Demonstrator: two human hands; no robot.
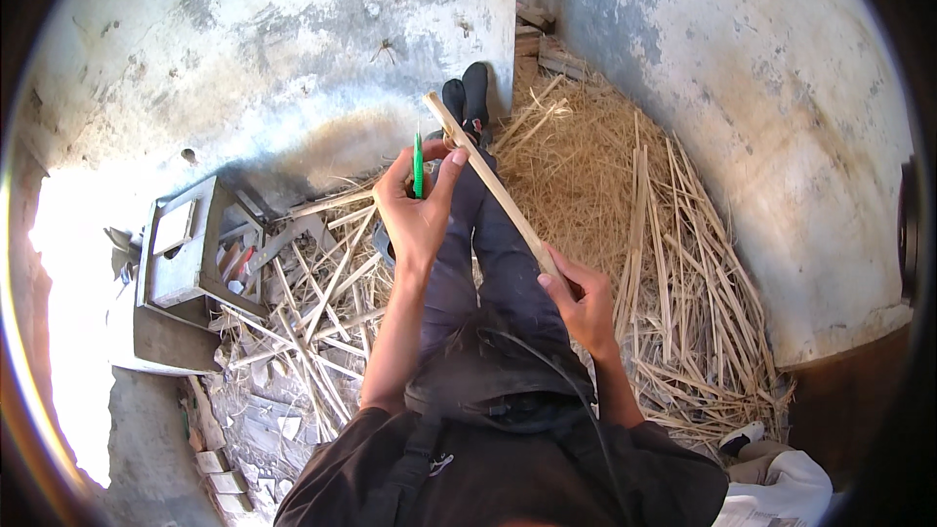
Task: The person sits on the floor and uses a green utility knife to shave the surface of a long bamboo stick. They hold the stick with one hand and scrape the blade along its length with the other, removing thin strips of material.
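Your left hand (414, 207) holds a green tool (418, 164) and touches a wooden strip (500, 193), whose near end your right hand (586, 304) grips.

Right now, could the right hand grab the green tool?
Probably not without letting go: the right hand grips the near part of the wooden stick, and the left hand holds the green tool.

matt wooden stick (508, 205), plastic-handled tool (418, 168), rough plaster wall (293, 39), cloth trousers (452, 278)
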